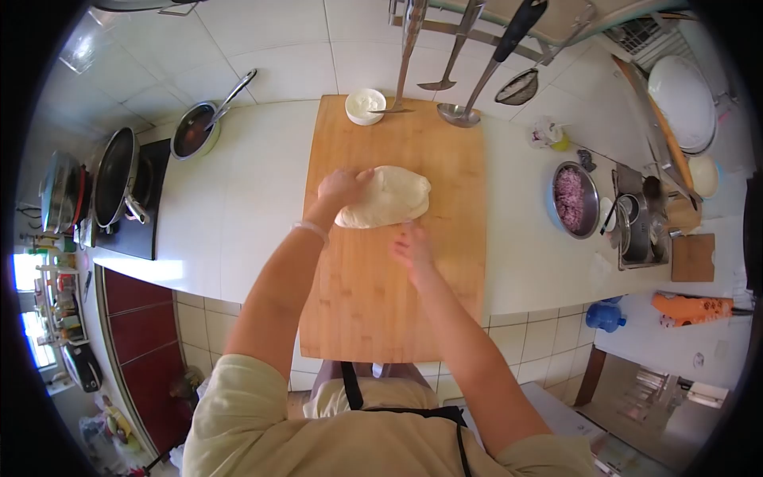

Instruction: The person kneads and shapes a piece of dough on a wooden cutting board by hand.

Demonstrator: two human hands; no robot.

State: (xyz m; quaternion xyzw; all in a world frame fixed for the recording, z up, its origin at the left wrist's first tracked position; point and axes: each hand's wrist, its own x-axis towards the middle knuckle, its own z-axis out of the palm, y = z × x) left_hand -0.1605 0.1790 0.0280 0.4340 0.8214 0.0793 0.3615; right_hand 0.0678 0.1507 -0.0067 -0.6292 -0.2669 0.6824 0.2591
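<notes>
A large pale lump of dough (387, 197) lies on the wooden board (358, 294). At the dough's left end rests my left hand (343, 188), its thumb reaching over the top; most of its fingers are hidden. My right hand (412, 248) is just below the dough's lower right edge, its fingers apart and bent, with nothing held in them. Beyond the dough, a white bowl (366, 106) with white contents stands at the board's far edge.
Ladles (458, 115) hang above the board's far edge. To the right is a metal bowl of chopped purple pieces (570, 199) beside the sink (636, 246). On the left are a pot (195, 131) and a pan (116, 176) on the stove.
</notes>
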